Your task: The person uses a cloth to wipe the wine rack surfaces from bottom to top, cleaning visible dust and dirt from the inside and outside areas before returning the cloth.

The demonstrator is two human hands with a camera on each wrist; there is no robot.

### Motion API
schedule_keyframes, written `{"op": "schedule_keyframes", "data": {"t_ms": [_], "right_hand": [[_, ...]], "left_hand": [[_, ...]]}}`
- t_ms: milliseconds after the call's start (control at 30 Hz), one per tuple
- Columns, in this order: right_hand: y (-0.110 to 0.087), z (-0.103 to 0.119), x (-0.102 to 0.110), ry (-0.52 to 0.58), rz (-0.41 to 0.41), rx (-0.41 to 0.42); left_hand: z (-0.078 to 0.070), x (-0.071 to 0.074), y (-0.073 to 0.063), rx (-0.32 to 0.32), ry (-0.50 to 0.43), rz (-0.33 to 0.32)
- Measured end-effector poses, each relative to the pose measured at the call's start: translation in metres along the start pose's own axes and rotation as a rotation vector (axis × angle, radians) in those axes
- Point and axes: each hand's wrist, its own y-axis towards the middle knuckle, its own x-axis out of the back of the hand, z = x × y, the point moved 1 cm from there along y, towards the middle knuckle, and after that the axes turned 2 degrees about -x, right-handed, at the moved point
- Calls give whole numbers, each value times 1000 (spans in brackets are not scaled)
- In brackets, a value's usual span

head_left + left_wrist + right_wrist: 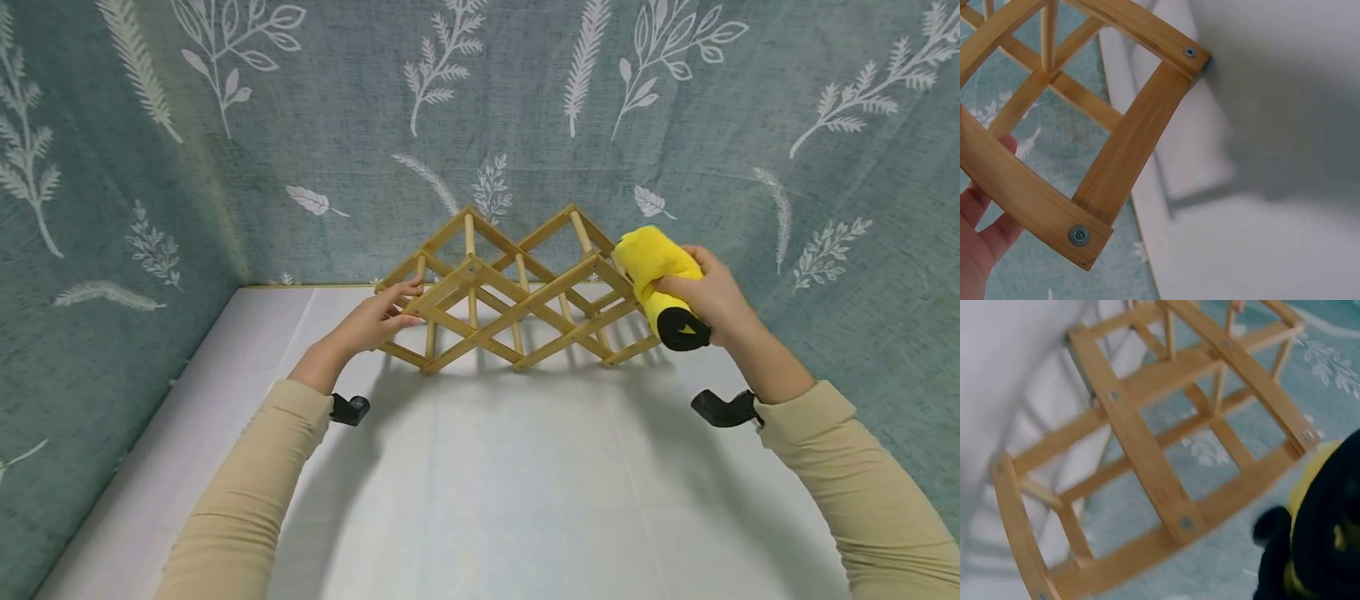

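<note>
My left hand (pixel 370 321) grips the wooden rack (pixel 528 307) at its 9 o'clock end; the rack is at 12 on the worktop (pixel 480 483). My right hand (pixel 714 302) holds a rolled yellow cloth (pixel 651 257) by the rack's 3 o'clock end, contact unclear. I judge the step as lining up roll with rack; next calls for a steady left, a gentle right.
</note>
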Motion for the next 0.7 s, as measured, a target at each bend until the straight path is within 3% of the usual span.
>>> {"op": "schedule_keyframes", "data": {"t_ms": [133,233,367,500,700], "right_hand": [[-6,7,3,34,-22,50],[-11,6,-17,2,51,49],[-10,-3,-66,-72,170,44],[-2,-17,-128,-72,282,35],[13,-32,-216,-50,346,30]], "left_hand": [[1,1,-1,6,-11,-1],[0,2,-2,-1,-16,0],[-1,2,-1,-6,-12,-6],[-2,1,0,-3,-24,-6],[-1,-2,0,10,-14,-8]]}}
